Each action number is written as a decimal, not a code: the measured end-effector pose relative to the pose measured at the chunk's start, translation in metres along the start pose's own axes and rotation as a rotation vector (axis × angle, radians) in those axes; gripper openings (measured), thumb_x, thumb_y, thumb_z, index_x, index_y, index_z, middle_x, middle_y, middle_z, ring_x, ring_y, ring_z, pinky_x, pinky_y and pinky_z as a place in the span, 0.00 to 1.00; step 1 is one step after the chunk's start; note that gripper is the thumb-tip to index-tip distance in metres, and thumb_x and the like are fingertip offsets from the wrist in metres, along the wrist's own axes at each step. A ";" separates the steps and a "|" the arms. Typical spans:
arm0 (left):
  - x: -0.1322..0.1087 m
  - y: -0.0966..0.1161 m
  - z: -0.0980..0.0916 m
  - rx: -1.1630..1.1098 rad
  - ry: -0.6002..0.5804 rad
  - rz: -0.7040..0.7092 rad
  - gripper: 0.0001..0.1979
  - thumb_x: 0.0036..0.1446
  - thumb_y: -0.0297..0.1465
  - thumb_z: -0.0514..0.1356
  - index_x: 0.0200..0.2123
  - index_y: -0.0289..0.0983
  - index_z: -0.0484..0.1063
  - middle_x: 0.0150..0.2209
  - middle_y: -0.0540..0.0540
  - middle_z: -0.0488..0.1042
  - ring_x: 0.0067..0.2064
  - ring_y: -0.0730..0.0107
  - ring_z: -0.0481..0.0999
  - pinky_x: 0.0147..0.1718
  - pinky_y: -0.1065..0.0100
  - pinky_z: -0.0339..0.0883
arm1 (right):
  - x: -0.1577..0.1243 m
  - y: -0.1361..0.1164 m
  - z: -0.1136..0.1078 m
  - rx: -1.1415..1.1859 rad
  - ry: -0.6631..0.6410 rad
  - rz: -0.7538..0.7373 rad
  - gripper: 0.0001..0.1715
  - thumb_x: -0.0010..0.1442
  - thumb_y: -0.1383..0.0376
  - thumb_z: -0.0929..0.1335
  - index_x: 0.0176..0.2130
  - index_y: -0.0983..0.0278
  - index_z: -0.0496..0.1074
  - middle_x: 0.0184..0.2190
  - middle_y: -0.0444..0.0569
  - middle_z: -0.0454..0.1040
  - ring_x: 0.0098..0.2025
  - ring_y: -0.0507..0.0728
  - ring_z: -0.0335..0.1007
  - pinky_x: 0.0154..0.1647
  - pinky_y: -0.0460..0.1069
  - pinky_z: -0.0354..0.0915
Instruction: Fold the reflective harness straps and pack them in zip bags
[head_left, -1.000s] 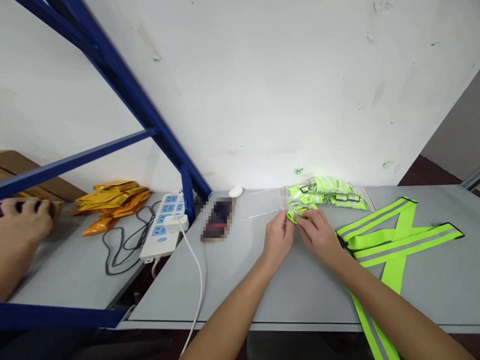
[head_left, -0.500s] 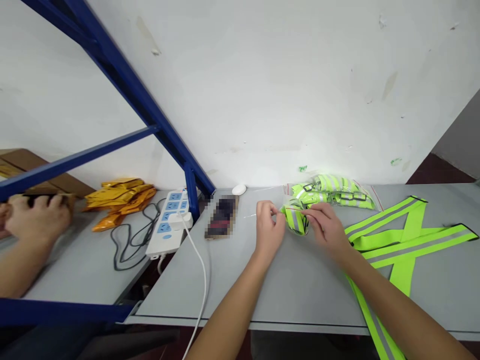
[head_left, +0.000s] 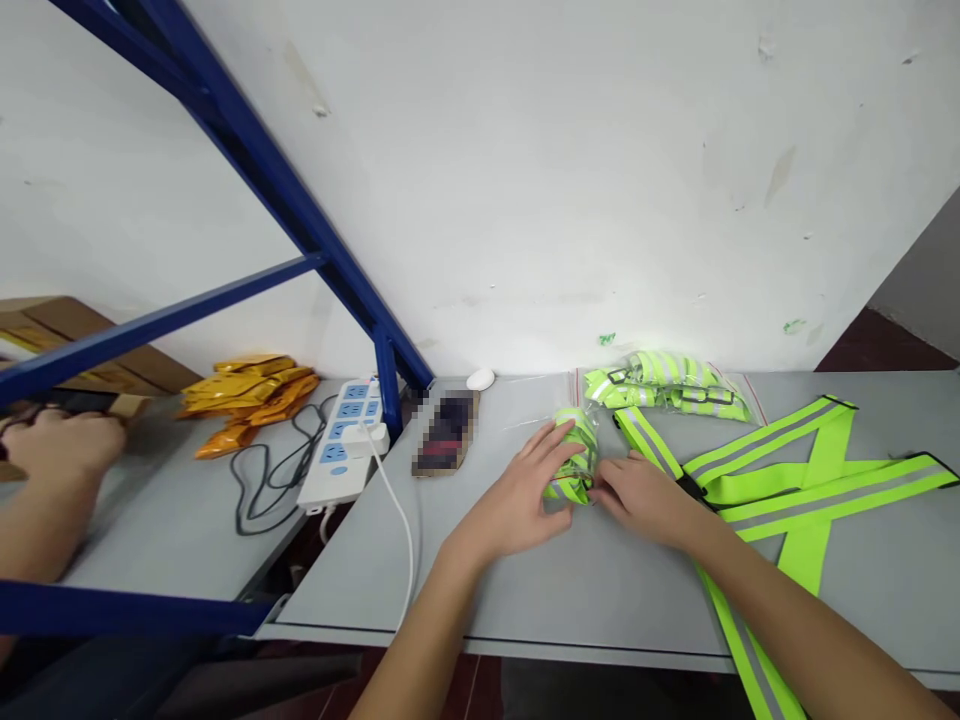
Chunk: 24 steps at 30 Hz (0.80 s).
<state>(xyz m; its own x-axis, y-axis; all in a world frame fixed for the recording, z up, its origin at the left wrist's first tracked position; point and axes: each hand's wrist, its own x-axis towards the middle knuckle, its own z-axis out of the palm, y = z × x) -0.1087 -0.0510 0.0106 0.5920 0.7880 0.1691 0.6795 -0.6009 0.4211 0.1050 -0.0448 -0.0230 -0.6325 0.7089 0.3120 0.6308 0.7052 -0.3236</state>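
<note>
A neon-yellow reflective vest, rolled up in a clear zip bag (head_left: 577, 435), stands on the table between my hands. My left hand (head_left: 517, 490) curls its fingers over the bag's left side, thumb low at the front. At the lower right edge, my right hand (head_left: 645, 492) pinches the bag near its red seal line; the fingertips are partly hidden. Behind it lie more bagged reflective vests (head_left: 675, 378) against the wall. To the right, a loose reflective vest (head_left: 814, 480) with grey stripes is spread out, partly under my right forearm and hanging over the front edge.
Left of my hands lie a blurred-out phone (head_left: 448, 432) and a white oval object (head_left: 481, 380). A power strip (head_left: 341, 445) with a white cable stands by the blue frame (head_left: 300, 220). Beyond are yellow packets (head_left: 251, 395) and another person's hand (head_left: 67, 440) at a cardboard box (head_left: 97, 340).
The bagged vest has come toward me and turned, its red seal line now low. My left hand has gone from pinching the top to curling over its side; my right hand has moved lower.
</note>
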 end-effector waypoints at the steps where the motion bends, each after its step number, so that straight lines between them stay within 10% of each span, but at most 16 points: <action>1: -0.002 0.000 0.000 0.023 -0.003 -0.020 0.31 0.49 0.26 0.62 0.57 0.43 0.59 0.67 0.44 0.50 0.67 0.50 0.49 0.61 0.50 0.55 | 0.000 0.000 0.001 -0.016 0.000 -0.026 0.09 0.65 0.67 0.63 0.32 0.62 0.67 0.26 0.46 0.74 0.27 0.56 0.69 0.35 0.52 0.62; 14: 0.014 -0.008 0.027 0.248 0.323 -0.052 0.05 0.58 0.26 0.58 0.29 0.39 0.67 0.44 0.47 0.75 0.47 0.62 0.70 0.48 0.56 0.62 | 0.016 -0.033 0.016 -0.432 0.022 -0.341 0.06 0.60 0.66 0.65 0.35 0.66 0.71 0.29 0.51 0.75 0.35 0.59 0.70 0.41 0.54 0.60; 24: -0.018 -0.002 0.027 0.004 0.215 -0.069 0.11 0.55 0.35 0.61 0.38 0.39 0.64 0.58 0.41 0.61 0.58 0.55 0.61 0.53 0.58 0.61 | -0.005 -0.012 0.001 -0.363 -0.098 0.003 0.07 0.55 0.70 0.66 0.26 0.64 0.69 0.23 0.49 0.75 0.26 0.57 0.68 0.41 0.55 0.57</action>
<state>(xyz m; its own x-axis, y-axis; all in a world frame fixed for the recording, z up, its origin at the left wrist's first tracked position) -0.1093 -0.0675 -0.0174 0.4389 0.8373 0.3261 0.7172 -0.5450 0.4343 0.1000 -0.0565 -0.0216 -0.6595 0.7193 0.2186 0.7398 0.6725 0.0190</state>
